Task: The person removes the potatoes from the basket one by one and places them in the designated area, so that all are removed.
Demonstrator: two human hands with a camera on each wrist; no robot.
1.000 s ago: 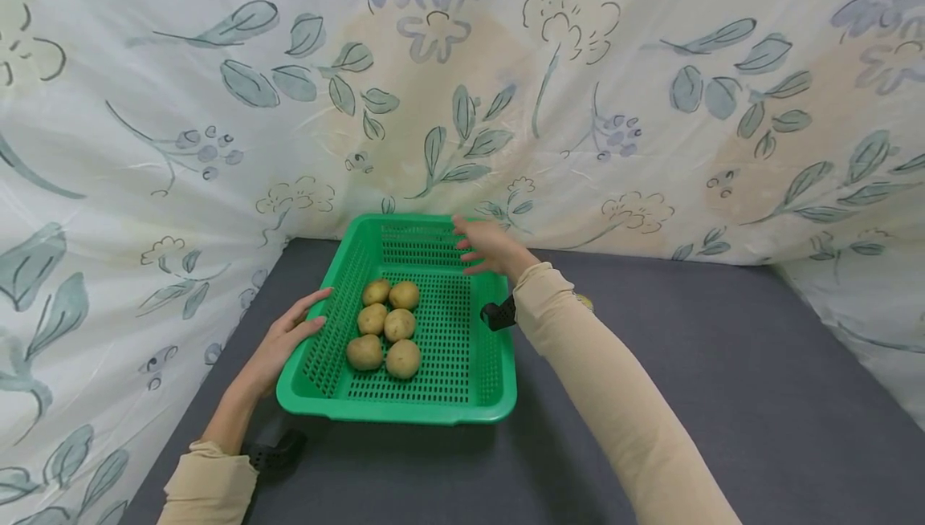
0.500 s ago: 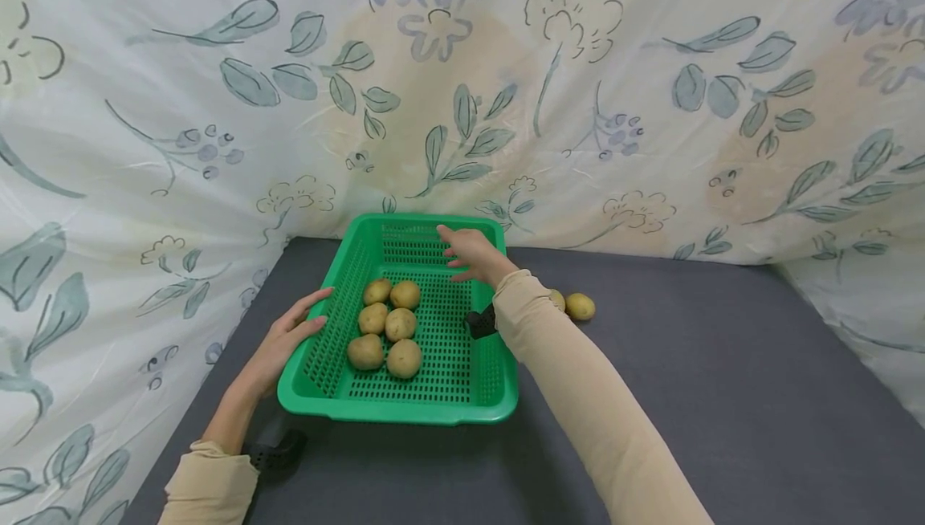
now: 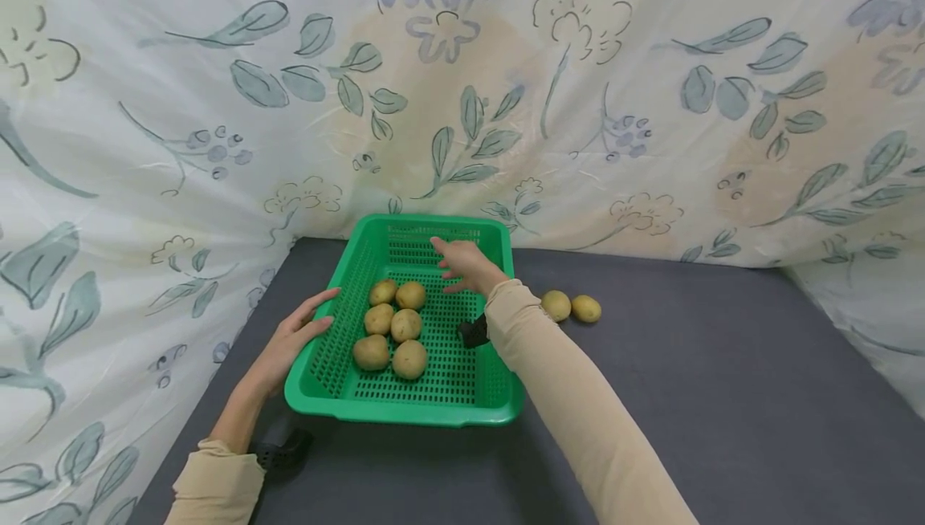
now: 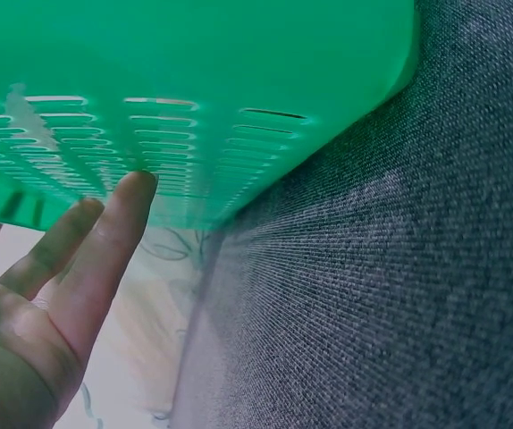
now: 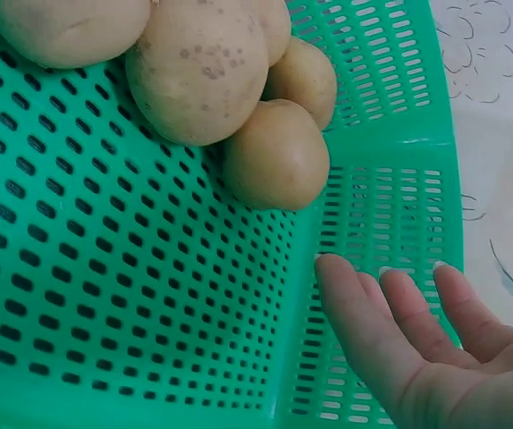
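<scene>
A green plastic basket (image 3: 405, 413) with slotted walls stands on the dark cloth. Several potatoes (image 3: 409, 360) lie in pairs on the left half of its floor. My left hand (image 3: 289, 342) touches the basket's left side, its fingertips at the rim; the left wrist view shows straight fingers (image 4: 105, 246) by the slotted outer wall. Over the right half of the basket hovers my right hand (image 3: 468, 265), palm down, fingers spread and holding nothing. In the right wrist view those fingers (image 5: 364, 326) are apart from the nearest potato (image 5: 277, 156).
Two more potatoes, a rounder one (image 3: 556, 305) and a smaller one (image 3: 586, 309), lie on the dark cloth (image 3: 708, 364) right of the basket. A floral sheet (image 3: 462, 91) hangs close behind the basket and along the left side.
My right hand has moved left and slightly nearer over the basket. Its sleeve now uncovers both potatoes on the cloth. The left hand stays at the basket's side.
</scene>
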